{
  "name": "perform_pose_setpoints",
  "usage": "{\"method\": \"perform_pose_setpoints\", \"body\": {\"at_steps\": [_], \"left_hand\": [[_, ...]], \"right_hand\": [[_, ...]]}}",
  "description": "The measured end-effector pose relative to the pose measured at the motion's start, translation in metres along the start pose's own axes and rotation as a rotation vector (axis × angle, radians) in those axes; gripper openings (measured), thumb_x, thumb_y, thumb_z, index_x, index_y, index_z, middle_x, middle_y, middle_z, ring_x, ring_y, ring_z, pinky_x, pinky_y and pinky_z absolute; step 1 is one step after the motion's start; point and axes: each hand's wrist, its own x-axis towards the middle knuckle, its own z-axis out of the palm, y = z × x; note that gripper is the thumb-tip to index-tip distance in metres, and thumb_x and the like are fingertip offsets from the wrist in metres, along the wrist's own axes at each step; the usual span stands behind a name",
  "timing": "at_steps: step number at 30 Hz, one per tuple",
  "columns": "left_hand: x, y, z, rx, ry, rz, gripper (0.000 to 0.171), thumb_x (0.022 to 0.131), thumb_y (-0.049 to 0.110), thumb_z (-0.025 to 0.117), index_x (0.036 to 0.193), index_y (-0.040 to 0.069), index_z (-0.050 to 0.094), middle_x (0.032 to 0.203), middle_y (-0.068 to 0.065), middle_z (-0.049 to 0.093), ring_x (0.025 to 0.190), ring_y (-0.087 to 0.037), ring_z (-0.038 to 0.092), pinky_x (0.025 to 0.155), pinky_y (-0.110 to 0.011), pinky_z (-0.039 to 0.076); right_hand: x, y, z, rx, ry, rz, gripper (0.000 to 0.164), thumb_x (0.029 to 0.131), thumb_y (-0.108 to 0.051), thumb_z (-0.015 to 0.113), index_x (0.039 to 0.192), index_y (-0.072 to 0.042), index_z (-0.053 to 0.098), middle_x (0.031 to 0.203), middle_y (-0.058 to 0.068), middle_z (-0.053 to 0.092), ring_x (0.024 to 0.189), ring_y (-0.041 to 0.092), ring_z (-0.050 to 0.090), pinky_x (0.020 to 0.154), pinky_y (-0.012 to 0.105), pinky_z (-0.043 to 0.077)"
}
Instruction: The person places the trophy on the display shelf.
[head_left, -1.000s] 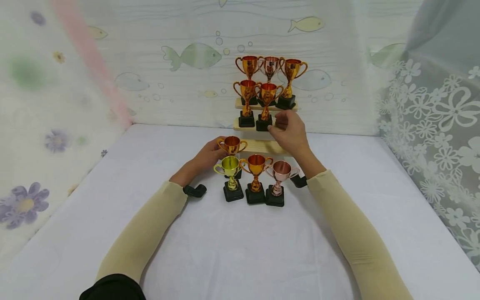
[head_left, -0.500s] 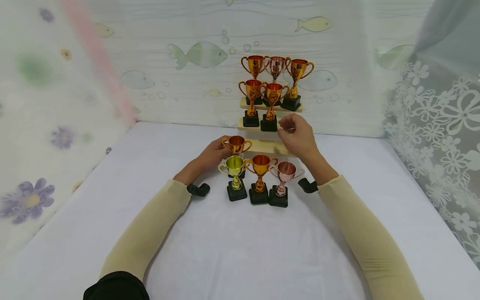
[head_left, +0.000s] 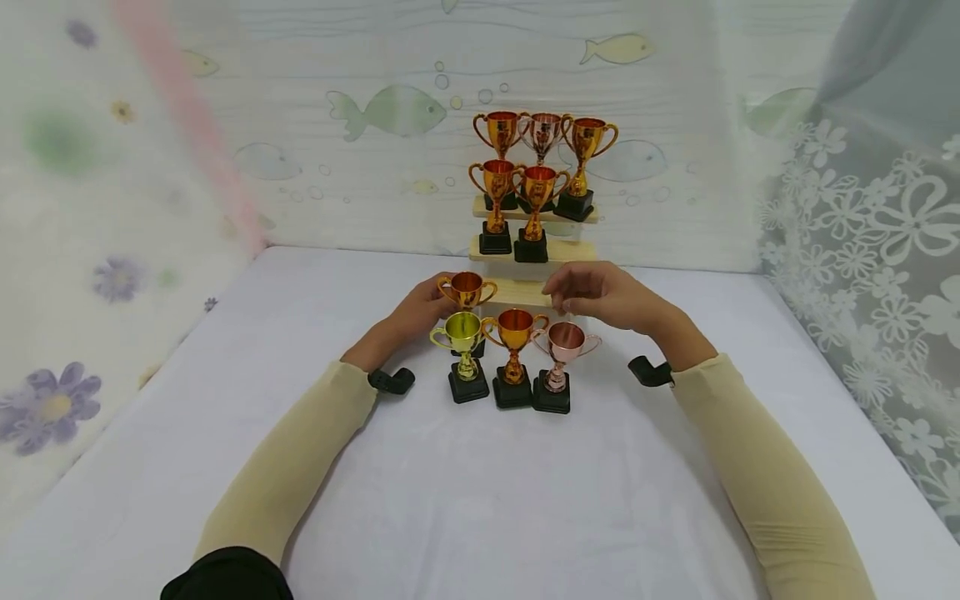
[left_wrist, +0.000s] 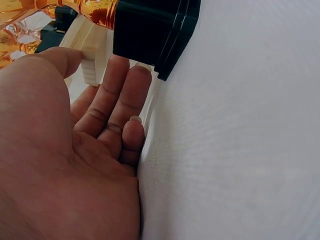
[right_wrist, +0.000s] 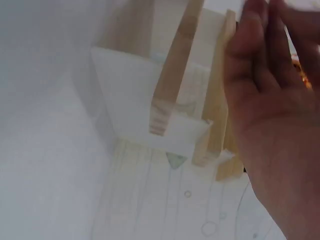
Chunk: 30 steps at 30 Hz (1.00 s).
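My left hand [head_left: 422, 312] is at the left end of a tiered wooden stand [head_left: 517, 292], beside a gold trophy cup [head_left: 467, 292]. In the left wrist view its fingers [left_wrist: 131, 92] stretch out fairly straight beside the trophy's black base [left_wrist: 150, 32], and the thumb overlaps a pale wooden step [left_wrist: 92, 50]. My right hand [head_left: 611, 296] hovers at the right end of the lowest step, fingers loosely bent, nothing between them. Two gold trophies [head_left: 536, 196] stand on the middle step; behind them, two gold and one rose-gold trophy [head_left: 542, 133] fill the top step.
Before the stand, a yellow-green trophy [head_left: 463, 337], an orange-gold trophy [head_left: 513, 337] and a pink trophy [head_left: 562, 346] stand in a row on the white-covered table [head_left: 487, 500]. A fish-patterned curtain [head_left: 262, 100] hangs behind; lace [head_left: 892, 275] hangs at right.
My right hand has left the right-hand trophy on the middle step, moving down and right to the lowest step. The left hand stays beside its gold trophy.
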Motion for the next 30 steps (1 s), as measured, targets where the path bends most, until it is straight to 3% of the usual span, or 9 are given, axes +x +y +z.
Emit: {"method": "perform_pose_setpoints", "body": {"at_steps": [4,8,10,15,21,27,30], "left_hand": [[-0.001,-0.001,-0.001,-0.004,0.001,0.006,0.043,0.101,0.020,0.049,0.144,0.011,0.047,0.129,-0.010,0.062,0.111,-0.026,0.060,0.096,-0.044,0.050],[-0.002,-0.002,-0.002,0.004,0.003,0.000,0.045,0.100,0.018,0.048,0.144,0.010,0.046,0.129,-0.010,0.062,0.111,-0.026,0.060,0.096,-0.044,0.050],[-0.001,-0.003,-0.002,0.002,0.002,-0.002,0.045,0.100,0.016,0.047,0.145,0.010,0.046,0.129,-0.011,0.062,0.110,-0.027,0.060,0.095,-0.044,0.050],[-0.001,-0.004,-0.001,-0.013,-0.004,-0.014,0.047,0.099,0.015,0.047,0.146,0.010,0.045,0.131,-0.011,0.061,0.111,-0.027,0.059,0.094,-0.042,0.050],[0.001,-0.005,-0.001,-0.013,-0.007,-0.005,0.046,0.100,0.016,0.048,0.145,0.011,0.046,0.129,-0.010,0.062,0.110,-0.027,0.060,0.094,-0.043,0.051],[0.002,-0.004,-0.002,-0.021,-0.014,0.009,0.043,0.102,0.021,0.050,0.144,0.012,0.047,0.130,-0.009,0.061,0.111,-0.026,0.059,0.094,-0.043,0.050],[0.002,-0.002,-0.001,-0.021,-0.016,0.013,0.043,0.102,0.022,0.051,0.144,0.012,0.047,0.131,-0.009,0.061,0.112,-0.025,0.059,0.093,-0.041,0.050]], "right_hand": [[-0.002,0.005,-0.003,-0.001,-0.246,0.040,0.040,0.095,0.008,0.049,0.132,-0.005,0.057,0.121,0.019,0.061,0.104,0.035,0.059,0.087,0.039,0.054],[0.000,0.005,0.002,-0.025,-0.371,0.087,0.060,0.082,0.014,0.048,0.136,-0.012,0.055,0.126,0.012,0.059,0.105,0.032,0.057,0.088,0.041,0.051],[0.001,0.005,0.004,-0.078,-0.392,0.078,0.061,0.081,0.011,0.055,0.136,-0.012,0.056,0.124,0.010,0.059,0.105,0.027,0.057,0.088,0.038,0.050],[0.003,0.005,0.009,-0.101,-0.432,0.036,0.049,0.088,-0.009,0.073,0.135,-0.011,0.058,0.120,0.017,0.062,0.105,0.024,0.058,0.089,0.034,0.051],[0.003,0.007,0.012,0.021,-0.492,0.011,0.049,0.088,-0.001,0.073,0.134,-0.006,0.058,0.130,0.024,0.060,0.118,0.039,0.056,0.101,0.037,0.048],[0.001,0.004,0.013,-0.015,-0.508,0.006,0.045,0.086,0.000,0.074,0.128,-0.003,0.060,0.122,0.016,0.066,0.114,0.031,0.060,0.099,0.036,0.049],[0.002,0.005,0.017,0.015,-0.552,0.000,0.042,0.088,-0.001,0.072,0.127,0.001,0.059,0.121,0.021,0.064,0.112,0.032,0.061,0.098,0.041,0.049]]}}
